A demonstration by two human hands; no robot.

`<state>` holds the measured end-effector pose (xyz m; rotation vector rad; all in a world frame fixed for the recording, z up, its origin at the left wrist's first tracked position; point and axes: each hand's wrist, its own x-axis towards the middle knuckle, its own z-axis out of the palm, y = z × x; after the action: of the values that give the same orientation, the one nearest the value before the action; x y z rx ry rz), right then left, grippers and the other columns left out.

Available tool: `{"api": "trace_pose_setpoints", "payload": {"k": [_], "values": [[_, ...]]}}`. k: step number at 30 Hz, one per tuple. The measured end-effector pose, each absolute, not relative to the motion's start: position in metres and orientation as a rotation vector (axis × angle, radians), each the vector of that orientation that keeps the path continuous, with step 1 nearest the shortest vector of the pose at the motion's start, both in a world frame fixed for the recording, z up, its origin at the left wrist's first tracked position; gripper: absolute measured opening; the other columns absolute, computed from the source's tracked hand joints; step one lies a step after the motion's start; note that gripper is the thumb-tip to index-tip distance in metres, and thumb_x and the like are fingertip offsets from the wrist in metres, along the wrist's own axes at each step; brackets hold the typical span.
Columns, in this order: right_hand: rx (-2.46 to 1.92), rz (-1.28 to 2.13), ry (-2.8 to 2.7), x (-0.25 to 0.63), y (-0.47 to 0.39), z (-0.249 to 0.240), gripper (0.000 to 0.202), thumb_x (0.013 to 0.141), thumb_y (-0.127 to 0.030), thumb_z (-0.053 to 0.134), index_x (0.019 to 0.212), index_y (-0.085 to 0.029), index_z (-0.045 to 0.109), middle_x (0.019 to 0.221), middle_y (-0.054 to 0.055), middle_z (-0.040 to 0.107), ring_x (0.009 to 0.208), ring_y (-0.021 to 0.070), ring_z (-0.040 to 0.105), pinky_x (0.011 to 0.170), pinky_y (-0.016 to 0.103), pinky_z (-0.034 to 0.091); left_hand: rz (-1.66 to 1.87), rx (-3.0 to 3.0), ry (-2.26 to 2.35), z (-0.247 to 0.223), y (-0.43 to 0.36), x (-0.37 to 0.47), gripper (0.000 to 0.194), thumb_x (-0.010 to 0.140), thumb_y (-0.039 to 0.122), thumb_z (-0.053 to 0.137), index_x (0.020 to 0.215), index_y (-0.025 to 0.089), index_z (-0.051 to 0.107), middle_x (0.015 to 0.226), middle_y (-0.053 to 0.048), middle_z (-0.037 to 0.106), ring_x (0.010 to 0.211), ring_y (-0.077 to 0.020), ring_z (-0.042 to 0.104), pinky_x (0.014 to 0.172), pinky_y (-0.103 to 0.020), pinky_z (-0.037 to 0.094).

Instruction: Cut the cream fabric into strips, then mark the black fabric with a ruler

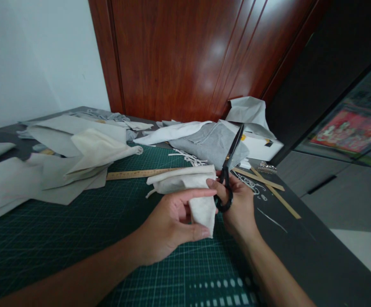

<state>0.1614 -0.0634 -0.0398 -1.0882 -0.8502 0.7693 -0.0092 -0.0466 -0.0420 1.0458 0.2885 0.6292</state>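
A piece of off-white fabric (pixel 204 209), folded with a rolled upper edge, is held up above the green cutting mat. My left hand (pixel 175 226) grips it from the left, thumb at its lower edge and fingers partly behind it. A pair of black scissors (pixel 233 149) points up and away, its blades looking closed. My right hand (pixel 238 200) has the scissors' handles in its grasp, and its fingers also lie at the fabric's right edge. Some of the right fingertips are hidden behind the scissors and cloth.
The green cutting mat (pixel 76 251) covers much of the dark table (pixel 303 256). Pale fabric pieces (pixel 60 170) pile up at left, with grey cloth (pixel 201 140) at the back. A wooden ruler (pixel 130 174), narrow wooden strips (pixel 277 194) and cut scraps (pixel 188 157) lie around.
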Motion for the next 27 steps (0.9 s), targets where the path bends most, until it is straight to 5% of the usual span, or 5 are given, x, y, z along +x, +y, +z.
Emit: {"api": "trace_pose_setpoints", "payload": {"k": [13,17,22,27], "values": [[-1.241,0.801,-1.055,0.147,-0.074,-0.033,0.041,0.083,-0.052,0.079,0.094,-0.015,0.067,0.064,-0.001,0.067,0.049,0.0103,0.057,0.044,0.02,0.045,1.114,1.325,0.355,-0.006,-0.018,-0.031,0.07,0.076,0.005,0.08,0.14,0.031,0.062,0.122,-0.004,0.073,0.111,-0.0199,0.069,0.096,-0.031,0.054],[-1.228,0.961,-1.181,0.137,-0.079,-0.038,0.047,0.083,-0.058,0.078,0.099,-0.014,0.067,0.064,-0.001,0.066,0.047,0.0093,0.056,0.042,0.019,0.042,1.244,1.359,0.351,0.003,-0.003,-0.043,0.073,0.074,0.005,0.082,0.14,0.028,0.062,0.113,-0.004,0.073,0.106,-0.0198,0.069,0.09,-0.03,0.057],[-1.157,1.037,-1.276,0.124,-0.085,-0.046,0.048,0.085,-0.055,0.077,0.109,-0.016,0.065,0.069,0.0,0.067,0.051,0.0106,0.059,0.048,0.021,0.046,1.318,1.361,0.319,0.005,0.005,-0.047,0.071,0.076,0.007,0.081,0.141,0.025,0.06,0.103,-0.003,0.072,0.105,-0.021,0.069,0.088,-0.031,0.058],[-1.049,1.044,-1.403,0.115,-0.094,-0.05,0.044,0.088,-0.048,0.076,0.119,-0.02,0.062,0.086,0.004,0.071,0.071,0.0156,0.066,0.064,0.026,0.053,1.353,1.39,0.321,0.005,0.004,-0.048,0.07,0.078,0.008,0.079,0.142,0.028,0.059,0.116,-0.005,0.072,0.11,-0.0212,0.067,0.09,-0.031,0.058]]}}
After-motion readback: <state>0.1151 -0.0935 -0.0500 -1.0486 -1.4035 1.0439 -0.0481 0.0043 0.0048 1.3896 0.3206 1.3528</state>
